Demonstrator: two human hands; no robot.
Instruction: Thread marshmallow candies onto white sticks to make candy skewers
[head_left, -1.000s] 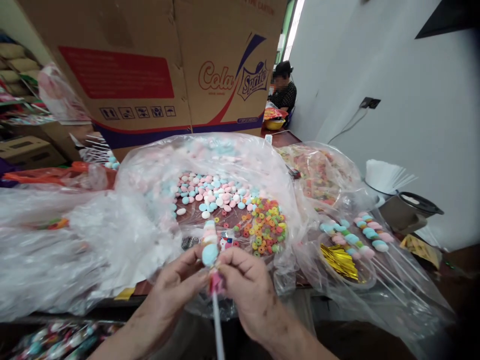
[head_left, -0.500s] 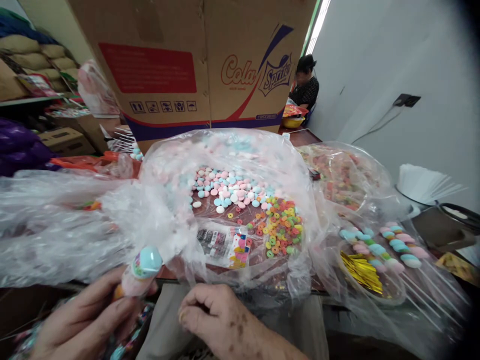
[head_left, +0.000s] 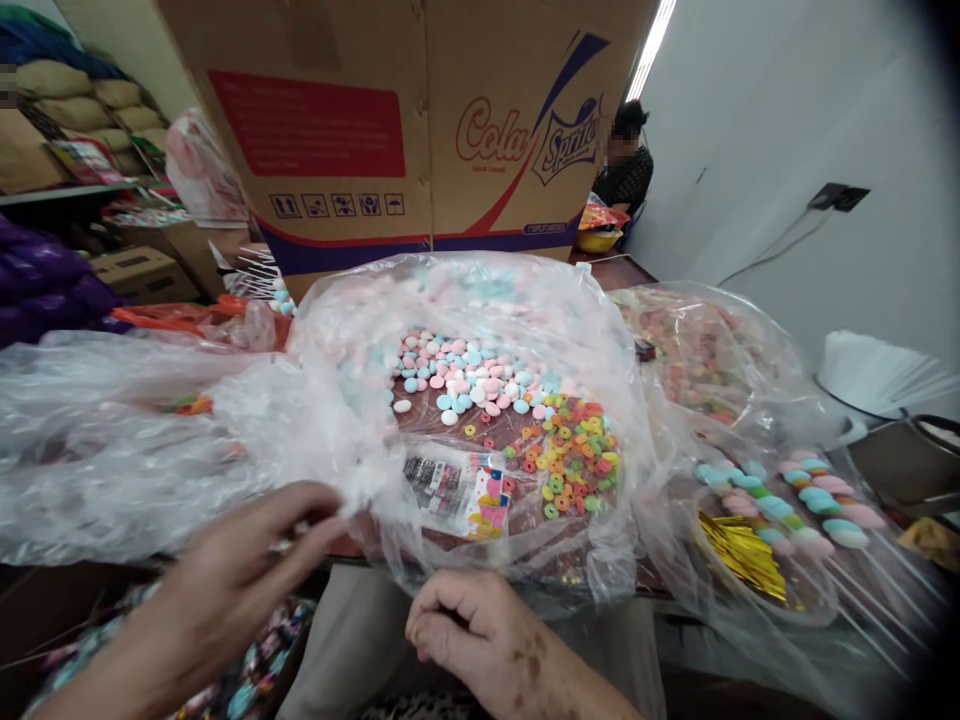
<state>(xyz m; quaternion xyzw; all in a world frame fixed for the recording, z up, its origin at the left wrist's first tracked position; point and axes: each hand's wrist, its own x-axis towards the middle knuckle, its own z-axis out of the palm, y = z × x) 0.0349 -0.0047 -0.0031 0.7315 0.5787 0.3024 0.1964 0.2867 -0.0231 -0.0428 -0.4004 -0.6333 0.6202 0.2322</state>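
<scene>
My left hand (head_left: pixel 247 565) reaches forward over the table's front left edge, thumb and fingers apart and slightly blurred, with nothing visible between them. Its fingertips are close to the crumpled clear plastic bag (head_left: pixel 330 440). In front of the bag's opening my right hand (head_left: pixel 480 625) is closed, fingers curled against the thumb; whatever may be inside is hidden. Pink, blue and white marshmallow-like candies (head_left: pixel 480 385) lie spread in the bag. Beside them are colourful ring candies (head_left: pixel 577 455) and a printed clear packet (head_left: pixel 454 490).
Below my left hand is a box holding many small wrapped candies (head_left: pixel 255 660). At the right, candy skewers (head_left: pixel 817 490) and gold twist ties (head_left: pixel 742 555) lie on plastic. A large cardboard box (head_left: pixel 337 120) stands behind. Another person (head_left: pixel 628 165) sits farther back.
The pink and blue candy piece that my left hand held is no longer visible there. The left hand has opened and moved slightly up and right. My right hand stays curled.
</scene>
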